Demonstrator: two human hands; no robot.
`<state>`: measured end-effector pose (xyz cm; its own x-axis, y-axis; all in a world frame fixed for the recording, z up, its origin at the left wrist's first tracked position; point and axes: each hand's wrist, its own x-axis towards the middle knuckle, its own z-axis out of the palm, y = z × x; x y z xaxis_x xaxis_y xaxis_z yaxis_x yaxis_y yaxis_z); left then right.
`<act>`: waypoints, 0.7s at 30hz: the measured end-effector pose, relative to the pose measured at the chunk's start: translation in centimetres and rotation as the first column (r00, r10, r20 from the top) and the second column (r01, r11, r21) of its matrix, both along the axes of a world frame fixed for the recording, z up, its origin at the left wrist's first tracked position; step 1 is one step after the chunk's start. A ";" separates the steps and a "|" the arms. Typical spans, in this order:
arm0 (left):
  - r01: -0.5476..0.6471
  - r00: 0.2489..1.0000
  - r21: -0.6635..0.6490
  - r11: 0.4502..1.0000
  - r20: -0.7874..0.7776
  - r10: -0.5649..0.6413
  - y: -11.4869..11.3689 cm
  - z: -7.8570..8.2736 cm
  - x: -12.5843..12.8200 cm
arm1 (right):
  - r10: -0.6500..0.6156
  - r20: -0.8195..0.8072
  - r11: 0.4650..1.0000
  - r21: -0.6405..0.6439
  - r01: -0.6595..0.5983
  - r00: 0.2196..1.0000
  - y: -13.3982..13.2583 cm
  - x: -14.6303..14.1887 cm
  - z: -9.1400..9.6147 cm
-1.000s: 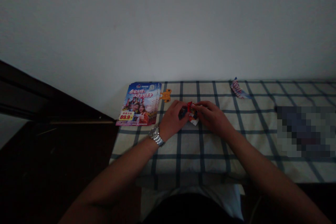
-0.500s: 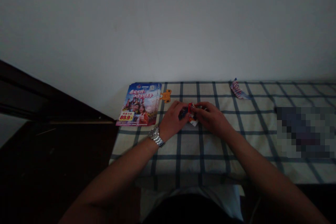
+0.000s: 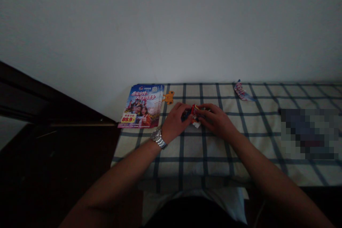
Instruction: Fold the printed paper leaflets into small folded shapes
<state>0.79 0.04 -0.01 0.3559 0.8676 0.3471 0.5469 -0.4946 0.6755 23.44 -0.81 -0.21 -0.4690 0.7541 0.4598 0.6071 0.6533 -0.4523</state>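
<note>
Between my two hands is a small crumpled piece of printed paper point(image 3: 195, 118), red, white and dark blue, partly hidden by the fingers. My left hand point(image 3: 177, 119), with a silver watch point(image 3: 158, 139) on its wrist, pinches the paper from the left. My right hand point(image 3: 213, 118) grips it from the right, fingers bent over its top. Left of my hands lies a stack of printed flyers point(image 3: 141, 107), showing people and the price 89.9. An orange bear-shaped piece point(image 3: 168, 97) sticks out beside the stack.
A checked cloth point(image 3: 192, 160) covers the table. A torn, curled strip of printed paper point(image 3: 242, 92) lies near the wall point(image 3: 187, 28). A blurred-out dark item point(image 3: 307, 133) is at the right. Dark wooden furniture point(image 3: 53, 96) stands at the left.
The fingers of my right hand have shifted slightly on the paper, and its red part shows at a slightly different angle. Everything else looks unmoved.
</note>
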 end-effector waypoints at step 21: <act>0.046 0.998 0.033 0.998 -0.040 -0.045 0.0 0.1 -0.2 | -0.208 -0.298 0.924 -0.374 0.087 0.932 0.2 0.2 -0.3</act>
